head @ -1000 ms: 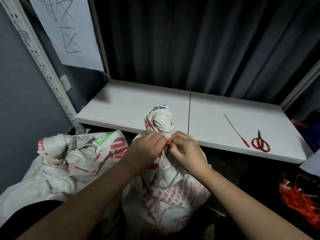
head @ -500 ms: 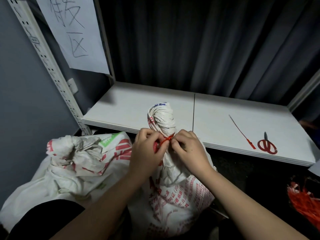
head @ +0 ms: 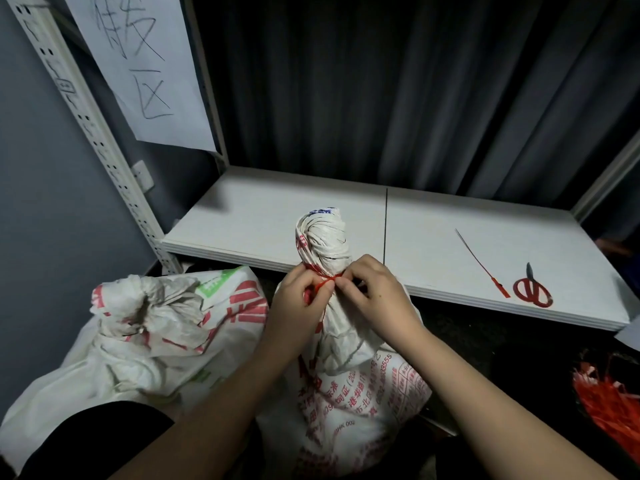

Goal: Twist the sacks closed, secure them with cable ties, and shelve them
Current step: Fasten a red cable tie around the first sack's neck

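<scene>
Around the woven sack's (head: 332, 375) twisted neck, both hands (head: 298, 306) (head: 377, 299) pinch a thin red cable tie (head: 325, 280).

Both forearms reach forward, converging at center. Left hand (head: 300, 303) and right hand (head: 377, 299) sit knuckles-up, fingers curled, fingertips almost meeting, each pinching the red cable tie (head: 325, 280). Wrists roughly level.

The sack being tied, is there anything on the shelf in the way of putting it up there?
Nothing visible blocks it. The sack stands right below the shelf, whose left and middle parts are bare. Only a loose cable tie and red scissors lie at the right end.
</scene>
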